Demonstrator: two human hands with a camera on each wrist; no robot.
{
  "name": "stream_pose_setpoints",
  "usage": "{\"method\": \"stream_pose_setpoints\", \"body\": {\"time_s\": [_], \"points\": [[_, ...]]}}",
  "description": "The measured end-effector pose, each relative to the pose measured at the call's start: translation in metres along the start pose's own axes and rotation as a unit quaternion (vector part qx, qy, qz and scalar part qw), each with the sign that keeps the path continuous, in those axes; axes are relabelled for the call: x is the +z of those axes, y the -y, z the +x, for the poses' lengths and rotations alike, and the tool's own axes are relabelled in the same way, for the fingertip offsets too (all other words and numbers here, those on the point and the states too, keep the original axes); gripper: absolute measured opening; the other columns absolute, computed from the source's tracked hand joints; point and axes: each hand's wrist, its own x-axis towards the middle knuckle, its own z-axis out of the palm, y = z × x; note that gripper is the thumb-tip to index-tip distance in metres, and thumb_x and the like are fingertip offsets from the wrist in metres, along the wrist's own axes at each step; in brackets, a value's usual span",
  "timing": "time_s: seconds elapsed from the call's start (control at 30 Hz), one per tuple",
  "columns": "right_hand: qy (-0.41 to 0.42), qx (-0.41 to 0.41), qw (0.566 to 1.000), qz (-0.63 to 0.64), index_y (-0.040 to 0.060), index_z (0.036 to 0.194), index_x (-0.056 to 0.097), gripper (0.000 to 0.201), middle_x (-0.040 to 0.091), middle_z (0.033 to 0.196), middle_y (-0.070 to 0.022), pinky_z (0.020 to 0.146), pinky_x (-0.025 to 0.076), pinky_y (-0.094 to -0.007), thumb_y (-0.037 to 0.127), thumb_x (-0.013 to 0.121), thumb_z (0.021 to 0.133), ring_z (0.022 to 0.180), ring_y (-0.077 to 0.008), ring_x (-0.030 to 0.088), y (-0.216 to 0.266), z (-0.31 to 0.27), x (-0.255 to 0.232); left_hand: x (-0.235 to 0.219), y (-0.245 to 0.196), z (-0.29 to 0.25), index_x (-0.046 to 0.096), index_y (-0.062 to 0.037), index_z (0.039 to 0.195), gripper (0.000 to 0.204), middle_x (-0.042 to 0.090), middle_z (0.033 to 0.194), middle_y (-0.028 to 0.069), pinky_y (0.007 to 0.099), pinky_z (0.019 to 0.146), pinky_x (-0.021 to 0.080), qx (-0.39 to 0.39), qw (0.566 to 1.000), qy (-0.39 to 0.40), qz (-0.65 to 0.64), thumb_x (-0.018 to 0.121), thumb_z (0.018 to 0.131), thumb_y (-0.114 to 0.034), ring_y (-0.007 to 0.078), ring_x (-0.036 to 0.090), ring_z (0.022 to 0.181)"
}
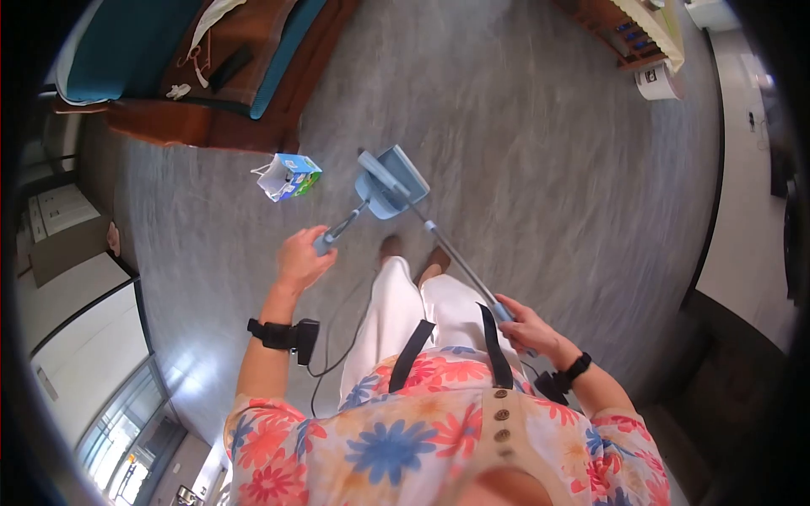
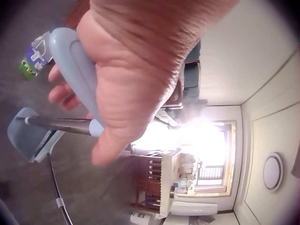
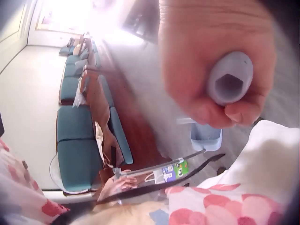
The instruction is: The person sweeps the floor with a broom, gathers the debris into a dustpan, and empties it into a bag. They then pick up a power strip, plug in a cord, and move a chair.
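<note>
In the head view a blue dustpan (image 1: 409, 179) is near the middle of the floor, and a blue broom head (image 1: 384, 174) lies over its pan. The left hand (image 1: 305, 260) grips the dustpan's handle (image 1: 324, 242); in the left wrist view that hand (image 2: 136, 61) wraps the thick blue grip (image 2: 77, 65). Lower right, the right hand (image 1: 531, 327) holds the broom's pole (image 1: 460, 263) near its top. Close up in the right wrist view, the fingers of the right hand (image 3: 215, 56) curl round the pole's hollow end (image 3: 230, 78).
A blue and green paper bag (image 1: 289, 177) stands on the floor left of the dustpan. A wooden sofa (image 1: 202, 122) with teal cushions is at the upper left. At the upper right are a white bucket (image 1: 658, 84) and a wooden rack (image 1: 620, 34). The person's feet are just below the dustpan.
</note>
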Motion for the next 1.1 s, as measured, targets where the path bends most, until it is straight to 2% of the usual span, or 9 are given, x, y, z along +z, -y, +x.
{"method": "stream_pose_setpoints", "body": {"time_s": [0.13,0.27,0.43,0.63,0.73,0.8,0.87,0.97,1.1], "points": [[0.041,-0.028,0.996,-0.079,0.0070,0.140,0.022,0.065,0.045,0.061,0.0015,0.040,0.037,-0.0221,0.006,0.049,0.080,0.044,-0.0076,0.043,0.012,0.004,-0.014,0.005,0.005,0.003,0.064,-0.0115,0.096,0.033,0.062,0.084,0.0117,0.0388,0.066,0.048,0.018,0.999,-0.028,-0.004,0.066,0.065,-0.024,0.0310,0.059,0.075],[0.062,0.026,0.993,-0.100,0.0088,0.141,0.023,0.065,0.045,0.063,0.0006,0.041,0.038,-0.0241,0.008,0.049,0.081,0.046,-0.0080,0.044,0.059,-0.065,-0.042,0.004,0.001,0.008,0.064,-0.0116,0.093,0.031,0.062,0.080,0.0119,0.0401,0.064,0.048,0.046,0.998,-0.037,-0.003,0.066,0.065,-0.024,0.0321,0.059,0.072],[0.053,0.028,0.998,-0.032,0.0092,0.138,0.030,0.059,0.046,0.064,0.0014,0.039,0.034,-0.0233,0.007,0.053,0.083,0.044,-0.0066,0.040,0.084,-0.099,-0.081,0.007,0.012,0.005,0.064,-0.0135,0.094,0.031,0.061,0.078,0.0135,0.0414,0.064,0.048,0.053,0.998,-0.037,-0.019,0.067,0.064,-0.022,0.0333,0.058,0.072],[-0.007,-0.008,1.000,-0.020,0.0091,0.140,0.026,0.063,0.045,0.064,0.0014,0.040,0.035,-0.0228,0.007,0.053,0.083,0.045,-0.0064,0.041,0.145,-0.089,-0.156,-0.021,-0.008,0.010,0.062,-0.0127,0.106,0.052,0.060,0.090,0.0182,0.0420,0.076,0.046,-0.085,0.991,0.099,0.039,0.073,0.057,-0.029,0.0353,0.057,0.087],[-0.043,-0.014,0.999,-0.030,0.0089,0.140,0.025,0.065,0.044,0.063,0.0013,0.040,0.036,-0.0231,0.007,0.053,0.081,0.046,-0.0067,0.042,0.187,-0.088,-0.221,-0.022,-0.004,0.022,0.060,-0.0086,0.108,0.061,0.059,0.099,0.0184,0.0422,0.082,0.044,-0.128,0.985,0.109,0.037,0.076,0.053,-0.031,0.0349,0.055,0.095],[-0.051,-0.019,0.997,-0.055,0.0094,0.140,0.024,0.067,0.044,0.062,0.0012,0.040,0.037,-0.0239,0.007,0.053,0.080,0.047,-0.0074,0.043,0.221,-0.082,-0.263,-0.036,-0.028,0.045,0.060,-0.0051,0.108,0.063,0.058,0.103,0.0162,0.0416,0.083,0.044,-0.211,0.974,0.059,0.057,0.077,0.052,-0.029,0.0331,0.054,0.098],[-0.072,-0.028,0.995,-0.064,0.0100,0.141,0.024,0.067,0.044,0.061,0.0009,0.041,0.038,-0.0249,0.007,0.052,0.080,0.048,-0.0083,0.044,0.255,-0.084,-0.302,-0.050,-0.076,0.091,0.060,-0.0050,0.107,0.060,0.057,0.102,0.0154,0.0406,0.083,0.044,-0.191,0.981,-0.018,0.007,0.077,0.053,-0.026,0.0324,0.053,0.098],[-0.090,-0.041,0.991,-0.092,0.0105,0.140,0.024,0.067,0.045,0.061,0.0005,0.041,0.038,-0.0257,0.006,0.051,0.080,0.048,-0.0089,0.044,0.306,-0.081,-0.353,-0.110,-0.192,0.176,0.060,-0.0029,0.099,0.043,0.056,0.096,0.0129,0.0372,0.082,0.044,-0.050,0.980,-0.190,-0.010,0.073,0.060,-0.013,0.0304,0.053,0.094],[-0.092,-0.060,0.991,-0.080,0.0094,0.140,0.025,0.066,0.045,0.062,-0.0010,0.040,0.038,-0.0250,0.005,0.052,0.079,0.046,-0.0090,0.043,0.385,-0.061,-0.399,-0.258,-0.355,0.248,0.057,-0.0028,0.095,0.024,0.054,0.099,0.0109,0.0392,0.081,0.042,0.092,0.921,-0.367,0.095,0.064,0.073,-0.004,0.0276,0.052,0.097]]}}
